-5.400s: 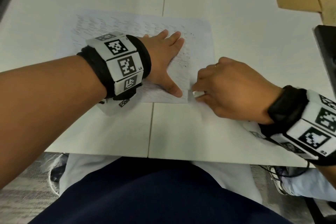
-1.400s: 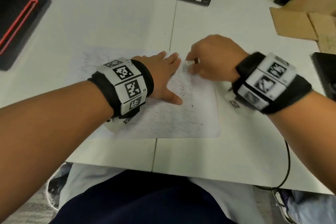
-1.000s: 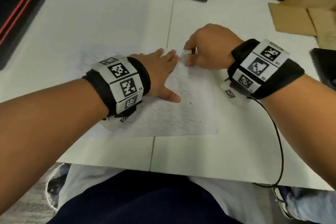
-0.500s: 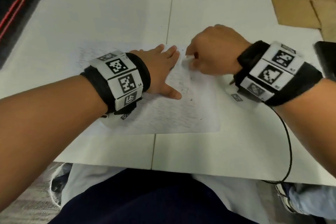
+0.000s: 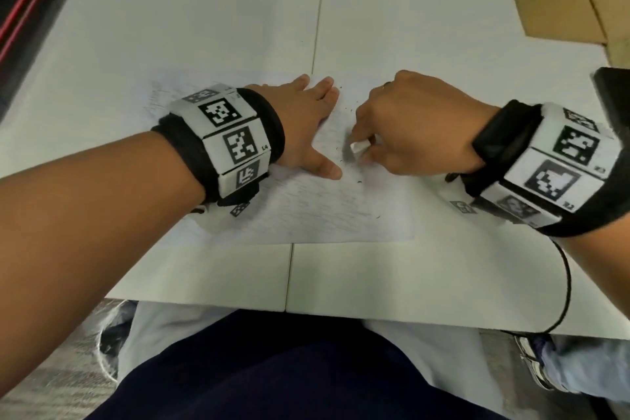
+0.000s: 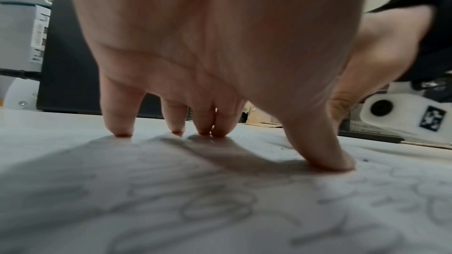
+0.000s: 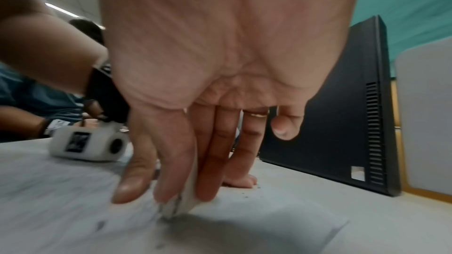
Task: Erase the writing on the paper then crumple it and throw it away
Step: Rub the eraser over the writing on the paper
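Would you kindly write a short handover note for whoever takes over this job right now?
Left hand: spread flat, fingertips pressing the paper down on the table.
Right hand: pinches the eraser, its tip on the sheet's right part.
Done: some rubbing; dark crumbs lie around the eraser.
Left: faint writing shows over most of the sheet; finish erasing, crumple, throw away.

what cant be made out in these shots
- What the writing on the paper says: too faint in the head view, blurred in both wrist views.
- Paper under the left hand: covered by palm and wristband.
- Most of the eraser: hidden between the right hand fingers.
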The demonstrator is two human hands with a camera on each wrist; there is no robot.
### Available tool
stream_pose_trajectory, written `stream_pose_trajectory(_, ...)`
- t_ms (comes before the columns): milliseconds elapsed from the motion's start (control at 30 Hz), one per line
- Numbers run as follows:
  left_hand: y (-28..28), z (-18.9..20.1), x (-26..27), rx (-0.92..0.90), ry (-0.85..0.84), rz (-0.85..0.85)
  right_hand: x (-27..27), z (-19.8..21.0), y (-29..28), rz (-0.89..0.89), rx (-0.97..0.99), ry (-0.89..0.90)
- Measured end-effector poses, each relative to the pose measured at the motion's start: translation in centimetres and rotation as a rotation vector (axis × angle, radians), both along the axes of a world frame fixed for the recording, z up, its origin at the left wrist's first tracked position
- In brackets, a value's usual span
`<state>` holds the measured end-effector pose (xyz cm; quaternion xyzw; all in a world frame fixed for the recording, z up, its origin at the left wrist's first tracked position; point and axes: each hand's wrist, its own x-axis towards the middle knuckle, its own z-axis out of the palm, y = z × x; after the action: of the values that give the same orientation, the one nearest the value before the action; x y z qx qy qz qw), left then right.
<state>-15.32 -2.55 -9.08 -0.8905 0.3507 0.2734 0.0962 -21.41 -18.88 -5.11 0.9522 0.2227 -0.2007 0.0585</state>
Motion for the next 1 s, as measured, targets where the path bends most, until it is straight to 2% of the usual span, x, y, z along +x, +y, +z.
stream_pose_trajectory(133,0.1,0.2,0.0,0.007,0.001,-0.003,3.9,0.1,0.1,-0.195,0.067,-0.066)
stream_pose_trajectory(233,0.1,0.4,-0.1,0.006,0.003,0.0,6.2,-0.1,0.0,-0.262,0.056,-0.141)
stream_pose_trajectory(333,0.2,0.3,-0.1,-0.01,0.01,0.008,5.6,-0.6,-0.3,-0.241,0.082,-0.137)
stream_pose_trajectory(567,0.0,0.3,-0.1,-0.015,0.012,0.007,-0.4,-0.7,-0.1,-0.148,0.066,-0.022)
stream_pose_trajectory(733,-0.2,0.5,-0.1,-0.033,-0.027,0.001,2.2,0.4,0.0,-0.223,0.054,0.0)
stream_pose_trajectory(900,0.2,0.3,-0.7,-0.211,-0.121,0.052,3.3,0.2,0.2,-0.294,0.12,0.001)
stream_pose_trajectory(1000,0.1,0.1,-1.3,-0.178,-0.126,0.028,2.7,-0.5,-0.2,-0.325,0.155,-0.037)
